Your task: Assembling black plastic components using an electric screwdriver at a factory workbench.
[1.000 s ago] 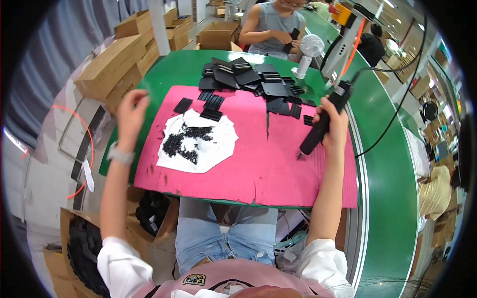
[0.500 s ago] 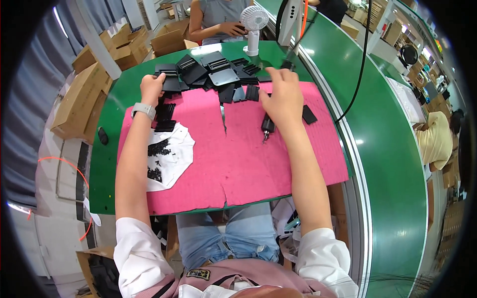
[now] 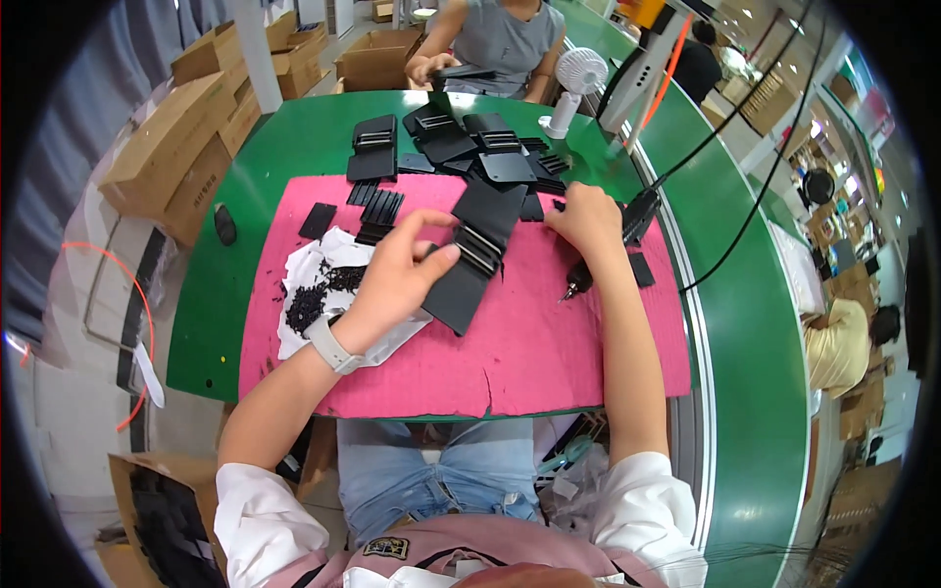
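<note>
My left hand [image 3: 400, 276] is closed on a black hinged plate [image 3: 459, 306], two flat panels joined by a ribbed middle with shiny rods. It is held tilted above the pink cardboard mat [image 3: 534, 367]. Right of it, my right hand [image 3: 591, 218] reaches to the mat's far side with fingers curled; what they pinch is too dark to make out. A black electric screwdriver [image 3: 639, 216] slants beneath that hand, its tip pointing toward me. Small black screws [image 3: 306, 306] lie in heaps on a white cloth [image 3: 294, 338] by my left wrist.
More black hinged plates [image 3: 372, 162] are piled at the back of the green table [image 3: 211, 333]. Ribbed black strips [image 3: 382, 206] lie beyond the cloth. A white fan [image 3: 580, 73] stands at the far right. Opposite, a person [image 3: 505, 44] handles a dark piece.
My left hand has moved from the far-left plates toward the mat's middle and now holds a hinged plate. My right hand's fingers have curled, and the screwdriver slants farther to the right. The view has shifted.
</note>
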`<action>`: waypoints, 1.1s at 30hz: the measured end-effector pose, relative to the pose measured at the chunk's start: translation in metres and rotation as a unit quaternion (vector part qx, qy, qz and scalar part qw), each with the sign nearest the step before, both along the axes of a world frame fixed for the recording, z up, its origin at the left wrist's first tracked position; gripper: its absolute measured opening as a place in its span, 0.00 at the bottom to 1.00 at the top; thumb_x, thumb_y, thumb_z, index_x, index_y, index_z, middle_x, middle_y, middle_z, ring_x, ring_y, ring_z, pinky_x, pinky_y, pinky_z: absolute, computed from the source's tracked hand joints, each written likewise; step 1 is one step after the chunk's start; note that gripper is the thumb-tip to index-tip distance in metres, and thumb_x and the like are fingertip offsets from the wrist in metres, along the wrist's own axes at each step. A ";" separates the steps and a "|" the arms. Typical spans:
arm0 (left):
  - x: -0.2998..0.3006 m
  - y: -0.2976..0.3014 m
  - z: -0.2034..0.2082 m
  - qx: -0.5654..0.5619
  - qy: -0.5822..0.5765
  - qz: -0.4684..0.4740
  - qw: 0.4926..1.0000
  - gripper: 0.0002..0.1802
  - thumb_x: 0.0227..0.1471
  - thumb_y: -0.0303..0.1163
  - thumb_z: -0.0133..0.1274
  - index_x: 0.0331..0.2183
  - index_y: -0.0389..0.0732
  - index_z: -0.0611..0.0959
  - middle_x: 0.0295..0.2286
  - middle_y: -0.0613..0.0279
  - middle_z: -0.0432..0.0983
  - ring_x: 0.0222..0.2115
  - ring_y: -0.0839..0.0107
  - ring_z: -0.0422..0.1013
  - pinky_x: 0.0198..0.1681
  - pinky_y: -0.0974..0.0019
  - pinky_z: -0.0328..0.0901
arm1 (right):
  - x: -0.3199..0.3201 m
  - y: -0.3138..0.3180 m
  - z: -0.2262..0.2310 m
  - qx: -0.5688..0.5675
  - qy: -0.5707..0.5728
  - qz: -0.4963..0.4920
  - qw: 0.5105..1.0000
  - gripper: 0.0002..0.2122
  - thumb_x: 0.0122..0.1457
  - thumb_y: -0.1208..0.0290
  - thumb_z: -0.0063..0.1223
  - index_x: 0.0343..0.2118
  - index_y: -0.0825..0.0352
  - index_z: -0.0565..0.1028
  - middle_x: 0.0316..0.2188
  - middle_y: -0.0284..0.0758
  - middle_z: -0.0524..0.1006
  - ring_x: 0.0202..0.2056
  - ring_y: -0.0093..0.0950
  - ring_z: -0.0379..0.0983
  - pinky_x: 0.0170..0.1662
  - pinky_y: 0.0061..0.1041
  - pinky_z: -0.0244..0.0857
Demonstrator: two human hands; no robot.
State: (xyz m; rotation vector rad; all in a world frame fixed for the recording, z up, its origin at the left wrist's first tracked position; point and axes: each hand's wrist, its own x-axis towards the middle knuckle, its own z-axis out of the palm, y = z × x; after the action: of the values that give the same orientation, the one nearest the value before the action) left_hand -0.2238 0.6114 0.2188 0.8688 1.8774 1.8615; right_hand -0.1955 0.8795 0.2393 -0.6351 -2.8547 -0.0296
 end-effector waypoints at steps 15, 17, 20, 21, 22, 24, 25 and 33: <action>0.014 -0.001 -0.021 -0.051 -0.012 0.025 0.998 0.15 0.50 0.23 0.50 0.40 0.35 0.66 0.14 0.63 0.66 0.16 0.74 0.62 0.21 0.67 0.55 | 0.033 -0.078 -0.006 -0.396 0.171 0.256 0.865 0.08 0.50 0.73 0.58 0.29 0.73 0.79 0.23 0.35 0.76 0.25 0.23 0.71 0.30 0.20 0.64; 0.014 -0.001 -0.023 -0.046 -0.007 0.024 0.999 0.15 0.50 0.24 0.50 0.40 0.35 0.66 0.14 0.63 0.64 0.15 0.74 0.61 0.21 0.66 0.55 | 0.032 -0.073 -0.007 -0.437 0.155 0.256 0.848 0.08 0.51 0.73 0.57 0.30 0.73 0.79 0.23 0.34 0.75 0.26 0.22 0.71 0.30 0.20 0.63; 0.015 -0.001 -0.024 -0.057 0.007 0.023 0.998 0.15 0.50 0.25 0.50 0.40 0.35 0.67 0.14 0.62 0.63 0.15 0.73 0.60 0.21 0.66 0.54 | 0.031 -0.070 -0.010 -0.485 0.133 0.274 0.820 0.08 0.53 0.73 0.57 0.32 0.73 0.79 0.24 0.33 0.74 0.28 0.21 0.69 0.32 0.20 0.62; 0.015 -0.001 -0.024 -0.058 -0.009 0.018 0.998 0.15 0.50 0.25 0.50 0.40 0.35 0.67 0.14 0.62 0.63 0.15 0.72 0.60 0.21 0.65 0.54 | 0.030 -0.070 -0.011 -0.495 0.125 0.296 0.807 0.09 0.54 0.72 0.56 0.32 0.73 0.78 0.24 0.32 0.74 0.28 0.21 0.69 0.33 0.20 0.61; 0.015 -0.002 -0.023 -0.057 -0.021 0.012 0.998 0.15 0.50 0.25 0.50 0.40 0.35 0.67 0.14 0.61 0.62 0.15 0.72 0.59 0.21 0.65 0.54 | 0.030 -0.069 -0.012 -0.495 0.125 0.292 0.809 0.09 0.54 0.72 0.56 0.32 0.73 0.78 0.24 0.32 0.74 0.28 0.21 0.69 0.33 0.20 0.61; 0.014 -0.003 -0.023 -0.079 -0.006 0.008 0.997 0.14 0.52 0.25 0.48 0.42 0.37 0.67 0.17 0.62 0.67 0.16 0.76 0.63 0.19 0.70 0.57 | 0.029 -0.068 -0.013 -0.507 0.122 0.299 0.800 0.09 0.55 0.71 0.55 0.34 0.73 0.78 0.25 0.32 0.74 0.29 0.20 0.69 0.33 0.20 0.61; 0.014 -0.004 -0.023 -0.096 0.015 0.001 0.995 0.14 0.54 0.24 0.47 0.44 0.38 0.66 0.20 0.63 0.72 0.18 0.80 0.66 0.16 0.75 0.59 | 0.028 -0.067 -0.013 -0.504 0.130 0.294 0.802 0.09 0.55 0.71 0.55 0.34 0.73 0.78 0.25 0.32 0.74 0.29 0.20 0.69 0.33 0.20 0.61; 0.014 -0.004 -0.020 -0.114 0.053 0.020 0.992 0.15 0.53 0.26 0.49 0.43 0.37 0.67 0.19 0.64 0.71 0.17 0.78 0.66 0.19 0.73 0.60 | 0.032 -0.087 -0.013 -0.416 0.130 0.286 0.854 0.09 0.51 0.73 0.59 0.34 0.70 0.78 0.23 0.34 0.72 0.27 0.25 0.71 0.31 0.24 0.64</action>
State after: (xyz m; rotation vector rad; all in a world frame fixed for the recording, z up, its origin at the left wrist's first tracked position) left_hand -0.2094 0.6075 0.1988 0.8729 2.1342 1.6098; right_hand -0.1636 0.7922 0.2268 0.1362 -2.5553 1.3167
